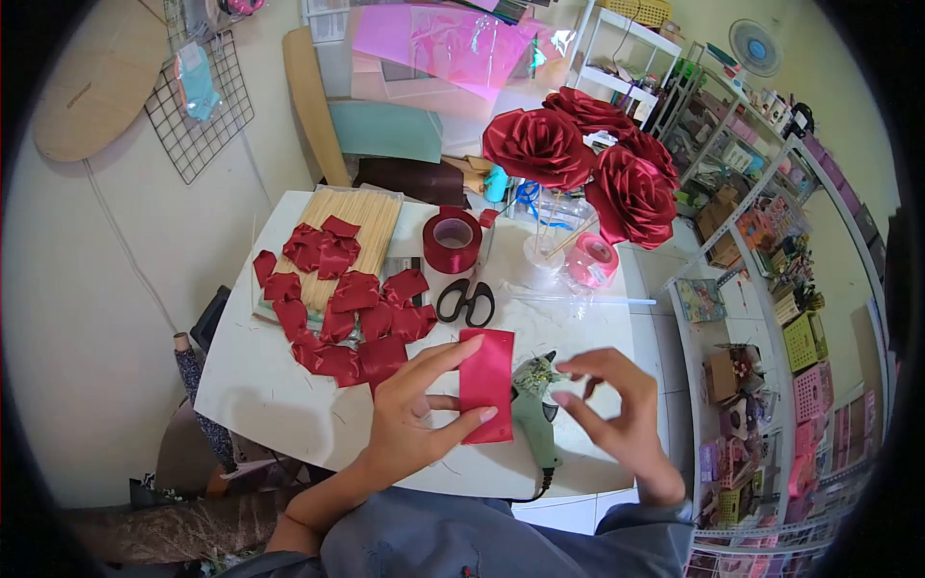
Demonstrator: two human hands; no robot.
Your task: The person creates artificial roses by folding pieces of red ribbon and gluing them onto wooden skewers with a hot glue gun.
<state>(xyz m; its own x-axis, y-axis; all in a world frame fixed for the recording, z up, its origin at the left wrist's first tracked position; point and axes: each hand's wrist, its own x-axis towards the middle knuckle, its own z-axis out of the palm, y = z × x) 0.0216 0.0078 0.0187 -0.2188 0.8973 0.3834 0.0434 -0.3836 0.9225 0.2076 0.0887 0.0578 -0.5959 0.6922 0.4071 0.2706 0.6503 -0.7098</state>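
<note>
My left hand [416,409] grips a flat rectangle of red satin ribbon [487,385] by its left edge, with the thumb low and a fingertip high. To the right, my right hand [617,409] hovers with thumb and fingers curved but apart, nothing visible between them. Between the hands a green glue gun [536,432] lies on the table, partly behind the ribbon, with dried strands around its nozzle end. Black-handled scissors [466,302] lie just beyond the ribbon. Several cut, curled ribbon pieces [356,291] are heaped to the left.
A roll of red ribbon [452,241] stands behind the scissors on the white table [289,424]. Thin wooden sticks [376,226] are stacked at the back left. Large red ribbon roses [540,147] rise on sticks from a white holder [544,263], beside a pink tape roll [592,258].
</note>
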